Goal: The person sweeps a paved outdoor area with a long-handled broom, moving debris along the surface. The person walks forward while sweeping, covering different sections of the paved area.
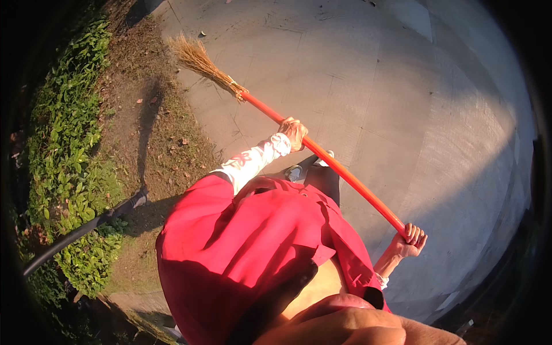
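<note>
A broom with a red-orange handle (353, 179) and straw bristles (202, 62) slants across the view in front of my body. My left hand (293, 133), below a white patterned sleeve, is wrapped around the lower handle, not far above the binding. Near the handle's upper end, my right hand (412, 241) grips it in a fist. The bristles point to the upper left, where paving borders a soil strip. Whether they touch the ground, I cannot tell.
Concrete paving (388, 108) spreads ahead and to the right, partly shaded. Leafy green shrubs (69, 129) line the left side beside a strip of soil and sparse grass (172, 146). A dark pole (86, 230) juts in at lower left. My shoes (294, 173) stand on the paving.
</note>
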